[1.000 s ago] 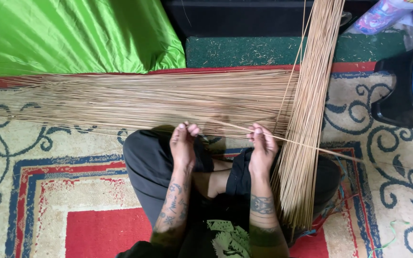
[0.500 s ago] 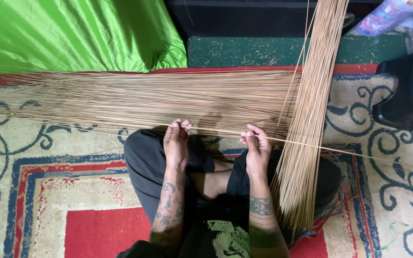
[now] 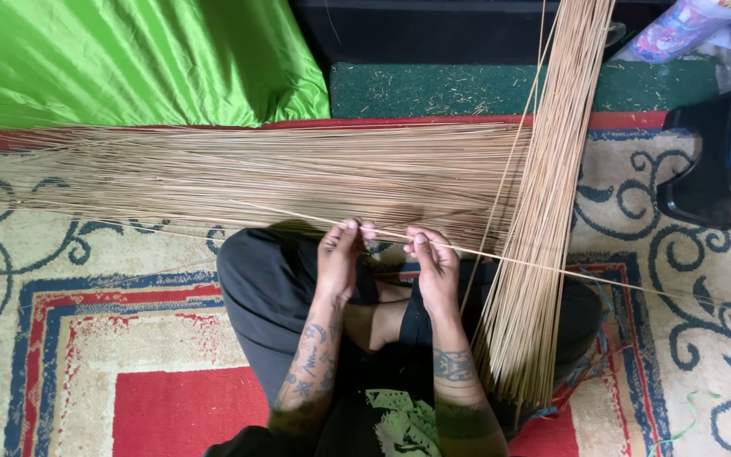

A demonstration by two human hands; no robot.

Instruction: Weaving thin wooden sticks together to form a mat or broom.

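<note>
- ahead of our hands the flat sticks (image 3: 281, 173) lie crosswise over the rug (image 3: 86, 330), blocking any low reach forward.
- the upright bundle (image 3: 543, 211) stands just beside our right hand (image 3: 435, 271), closing that side.
- one thin stick (image 3: 552, 269) runs across both hands and on to the right.
- a green cloth (image 3: 112, 59) walls off the far left.
- a black tub (image 3: 704, 169) sits at far right.
- bare rug lies open left of our left hand (image 3: 338, 258) and knee (image 3: 255, 279).
</note>
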